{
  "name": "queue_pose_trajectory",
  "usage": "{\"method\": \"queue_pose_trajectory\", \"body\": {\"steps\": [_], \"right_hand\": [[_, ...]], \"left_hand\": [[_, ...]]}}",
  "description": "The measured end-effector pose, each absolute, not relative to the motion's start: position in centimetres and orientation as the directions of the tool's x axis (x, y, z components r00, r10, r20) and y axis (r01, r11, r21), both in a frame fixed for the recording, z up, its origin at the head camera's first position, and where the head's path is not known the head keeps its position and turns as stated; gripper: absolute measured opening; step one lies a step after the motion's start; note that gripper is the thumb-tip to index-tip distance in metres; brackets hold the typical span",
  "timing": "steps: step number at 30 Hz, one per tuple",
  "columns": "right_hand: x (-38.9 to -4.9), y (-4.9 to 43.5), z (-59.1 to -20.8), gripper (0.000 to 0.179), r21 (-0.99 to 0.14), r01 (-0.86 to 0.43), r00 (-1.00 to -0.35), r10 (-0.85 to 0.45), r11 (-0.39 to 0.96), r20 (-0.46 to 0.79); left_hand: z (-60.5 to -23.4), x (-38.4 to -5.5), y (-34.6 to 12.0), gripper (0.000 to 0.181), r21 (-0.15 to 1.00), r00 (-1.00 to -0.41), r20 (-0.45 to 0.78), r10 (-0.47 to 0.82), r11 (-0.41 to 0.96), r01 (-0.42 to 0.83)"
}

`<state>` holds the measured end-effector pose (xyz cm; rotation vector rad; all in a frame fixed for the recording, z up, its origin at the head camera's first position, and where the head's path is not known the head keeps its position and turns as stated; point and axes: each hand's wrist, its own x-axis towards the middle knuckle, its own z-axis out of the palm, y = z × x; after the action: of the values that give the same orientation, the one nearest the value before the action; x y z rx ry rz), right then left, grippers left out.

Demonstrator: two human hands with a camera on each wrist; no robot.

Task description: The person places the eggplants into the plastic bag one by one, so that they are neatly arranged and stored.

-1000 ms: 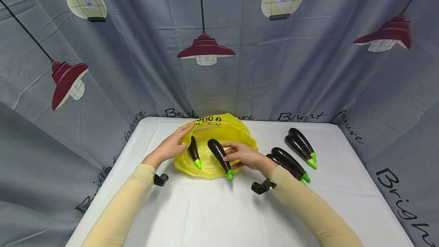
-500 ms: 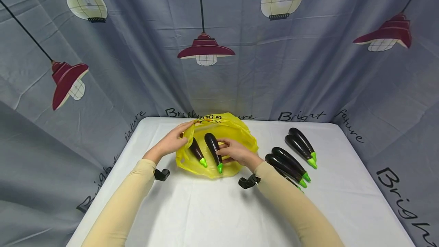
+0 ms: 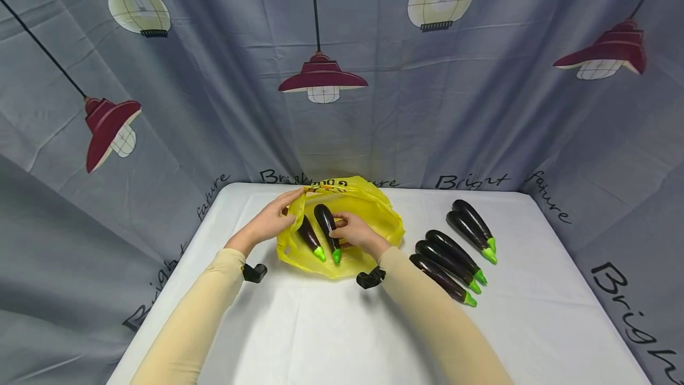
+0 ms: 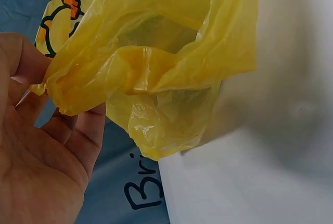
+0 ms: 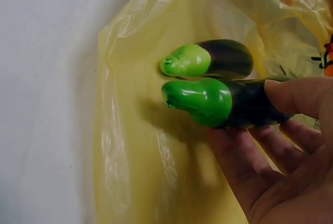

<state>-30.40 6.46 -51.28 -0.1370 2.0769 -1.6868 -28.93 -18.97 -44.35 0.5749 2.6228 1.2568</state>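
Note:
A yellow plastic bag (image 3: 374, 212) with a printed design lies with its mouth spread toward me on the white table. My left hand (image 3: 269, 218) pinches the left edge of its opening; the left wrist view shows the bag film (image 4: 171, 73) bunched between thumb and fingers. Inside the mouth, my right hand (image 3: 354, 232) grips a dark eggplant (image 3: 326, 224) with a green stem end. Another eggplant (image 3: 310, 236) lies in the bag just left of it. In the right wrist view, thumb and fingers clasp the held eggplant (image 5: 250, 101) alongside the other eggplant (image 5: 229, 57).
Several more eggplants lie on the table to the right: a group of three (image 3: 449, 260) near my right forearm and a pair (image 3: 470, 227) farther back. A grey curtain (image 3: 342, 135) with printed lamps hangs behind the table (image 3: 320, 337).
My right hand has carried the eggplant leftward and deeper into the bag, beside the other one. The right forearm has uncovered more of the eggplants on the right. My left hand keeps hold of the bag edge.

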Motion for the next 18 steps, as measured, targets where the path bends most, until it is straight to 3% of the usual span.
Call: {"method": "queue_pose_trajectory", "body": {"steps": [18], "right_hand": [[-31.5,3.6,-51.6,0.062,-0.910,0.081,-0.926,-0.307,0.406,-0.219]], "left_hand": [[-44.7,-28.7,-19.0,0.077,0.757,-0.893,0.035,0.449,0.571,0.317]]}}
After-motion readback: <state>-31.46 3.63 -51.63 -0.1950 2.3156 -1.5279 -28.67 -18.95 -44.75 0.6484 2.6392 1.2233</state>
